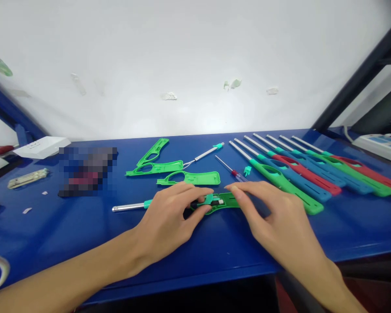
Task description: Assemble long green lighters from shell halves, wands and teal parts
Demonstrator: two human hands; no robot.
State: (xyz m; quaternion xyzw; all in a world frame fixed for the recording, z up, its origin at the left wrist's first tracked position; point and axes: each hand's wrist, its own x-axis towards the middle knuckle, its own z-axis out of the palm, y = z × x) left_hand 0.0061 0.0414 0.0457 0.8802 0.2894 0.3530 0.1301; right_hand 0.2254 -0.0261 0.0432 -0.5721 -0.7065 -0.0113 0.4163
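Observation:
A green lighter casing half (230, 200) lies inner side up near the front of the blue table, with small black and white parts inside. My left hand (172, 213) is closed over its left portion, thumb and forefinger pinching a teal trigger piece (209, 199). From under that hand a silver lighter tube (128, 207) sticks out to the left. My right hand (270, 211) has thumb and forefinger together at the casing's right end, gripping its edge; the other fingers are partly hidden. Just beyond lie a screwdriver (236, 174) and a loose teal piece (247, 171).
Several finished-looking long lighters (280, 178) in green, blue and red lie in a row at right. Behind my hands are green casing halves (202, 178) and a loose tube with wires (205, 153). A dark pouch (91, 169) and a bundle of pale sticks (28, 178) sit at left.

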